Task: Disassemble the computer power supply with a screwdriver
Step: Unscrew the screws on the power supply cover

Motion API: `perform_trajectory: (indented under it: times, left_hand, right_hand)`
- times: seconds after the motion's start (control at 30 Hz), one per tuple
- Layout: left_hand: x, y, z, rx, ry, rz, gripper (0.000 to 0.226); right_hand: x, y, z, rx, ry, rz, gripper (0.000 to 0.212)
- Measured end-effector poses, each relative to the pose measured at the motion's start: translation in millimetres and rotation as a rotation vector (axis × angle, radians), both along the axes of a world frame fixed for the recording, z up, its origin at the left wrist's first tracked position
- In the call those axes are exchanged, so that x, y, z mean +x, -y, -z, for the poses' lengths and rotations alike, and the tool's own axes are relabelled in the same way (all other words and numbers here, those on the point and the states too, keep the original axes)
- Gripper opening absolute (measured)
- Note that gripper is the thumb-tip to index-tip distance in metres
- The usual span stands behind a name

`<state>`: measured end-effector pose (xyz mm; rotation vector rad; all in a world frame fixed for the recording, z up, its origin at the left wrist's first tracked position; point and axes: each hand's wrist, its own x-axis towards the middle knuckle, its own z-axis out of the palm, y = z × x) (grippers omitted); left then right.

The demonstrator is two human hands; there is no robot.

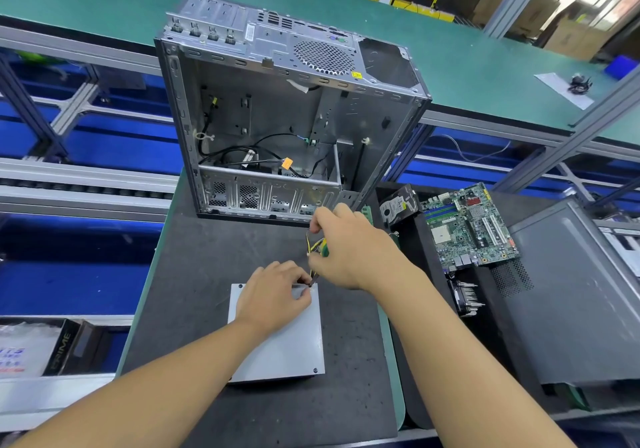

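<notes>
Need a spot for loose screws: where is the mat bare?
Bare mat left of the power supply, and between it and the computer case. A narrower strip on its right. Crowded beyond: hard drive, motherboard, cooler.

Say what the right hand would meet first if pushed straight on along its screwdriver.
Likely the far right corner of the power supply, just below the screwdriver in the right hand; left hand pinches its tip.
</notes>
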<state>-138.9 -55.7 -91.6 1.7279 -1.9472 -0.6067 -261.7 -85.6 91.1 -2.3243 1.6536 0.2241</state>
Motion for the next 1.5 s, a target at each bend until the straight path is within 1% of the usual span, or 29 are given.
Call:
perform_trajectory:
  times: [0.07, 0.1, 0.17, 0.23, 0.27, 0.37, 0.47, 0.53, 0.6, 0.7, 0.77, 0.83, 0.9, 0.93, 1.0, 1.17, 1.37, 1.5]
  left_hand:
    - [1, 1, 2, 0.009, 0.005, 0.012, 0.004]
    - [0, 2, 3, 0.009, 0.007, 0.010, 0.008]
    - [0, 3, 4, 0.004, 0.010, 0.013, 0.013]
    - [1, 3, 5, 0.002, 0.003, 0.018, 0.012]
    - [1, 3, 5, -0.002, -0.006, 0.019, 0.011]
    - [2, 4, 4, 0.008, -0.031, 0.019, 0.008]
    - [1, 5, 0, 0.009, -0.042, 0.021, 0.008]
    - [0, 6, -2, -0.042, 0.007, 0.037, 0.011]
    - [-1, 8, -6, -0.089, 0.098, 0.080, 0.014]
    - [-5, 10, -16, -0.160, 0.169, 0.120, 0.009]
    - [-9, 9, -20, -0.172, 0.134, 0.119, 0.017]
    - [-8, 10, -18, -0.049, 0.011, 0.157, 0.019]
    - [0, 13, -14, 0.081, -0.125, 0.199, 0.011]
    - [5, 14, -11, 0.101, -0.175, 0.211, 0.005]
    - [10, 14, -8, 0.106, -0.225, 0.214, 0.009]
    - [10, 13, -5, 0.084, -0.265, 0.165, 0.015]
    - [7, 10, -3, 0.072, -0.239, 0.079, 0.011]
    - [7, 11, -2, 0.076, -0.199, 0.069, 0.007]
  right_hand:
    - [1, -1, 2, -0.079, -0.051, 0.033, 0.035]
    - [1, -1, 3, -0.111, -0.066, 0.045, 0.036]
    - [2, 0, 5, -0.139, -0.050, 0.047, 0.029]
    - [0, 1, 4, -0.089, 0.024, 0.040, 0.017]
    - [-1, 1, 3, -0.042, 0.063, 0.030, 0.018]
    - [-3, 2, -2, 0.061, 0.113, -0.006, 0.030]
    - [-5, 0, -3, 0.080, 0.132, 0.014, 0.032]
    - [-7, -2, -4, 0.074, 0.143, 0.025, 0.031]
    - [-9, -4, -4, 0.079, 0.161, 0.024, 0.030]
    - [-12, -7, -6, 0.071, 0.228, 0.039, 0.030]
    - [-16, -7, -9, 0.050, 0.263, 0.042, 0.028]
    - [-20, -9, -10, 0.080, 0.246, 0.022, 0.028]
    - [-23, -11, -8, 0.115, 0.229, 0.017, 0.028]
    - [-25, -12, -7, 0.120, 0.231, 0.021, 0.028]
    - [-29, -12, -6, 0.122, 0.246, 0.029, 0.028]
    - [-31, -10, -9, 0.113, 0.302, 0.053, 0.025]
    - [-27, -8, -8, 0.118, 0.272, 0.038, 0.025]
    - [-27, -8, -7, 0.121, 0.260, 0.043, 0.025]
